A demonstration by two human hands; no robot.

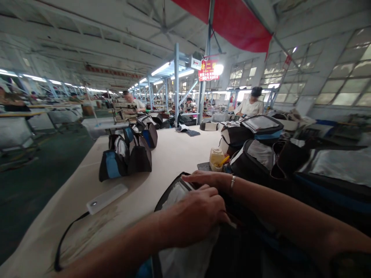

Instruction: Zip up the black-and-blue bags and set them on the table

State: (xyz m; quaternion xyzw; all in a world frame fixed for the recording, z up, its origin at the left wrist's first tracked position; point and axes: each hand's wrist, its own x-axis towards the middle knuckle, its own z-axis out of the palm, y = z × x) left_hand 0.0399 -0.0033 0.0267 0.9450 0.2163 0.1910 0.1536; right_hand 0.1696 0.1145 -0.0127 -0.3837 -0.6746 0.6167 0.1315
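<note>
Right in front of me is a black bag (pixel 185 258) with a whitish lining and dark edging. My left hand (pixel 197 216) reaches across it from the lower left, fingers curled closed on the bag's fabric. A small pale tip shows beneath those fingers; I cannot make out what it is. My right hand (pixel 207 179), with a bracelet at its wrist, lies over the far rim, its fingers pressed together on the bag's edge. Its thumb is hidden. Just beyond stands a tub of yellowish paste (pixel 216 159) with a yellow-handled tool in it.
Several black and blue bags stand at the left (pixel 127 158), and more are piled at the right (pixel 255 154). A white device (pixel 107 199) with a black cable lies on the pale tabletop (pixel 174 154). Other people work at the back, one in white (pixel 251 106).
</note>
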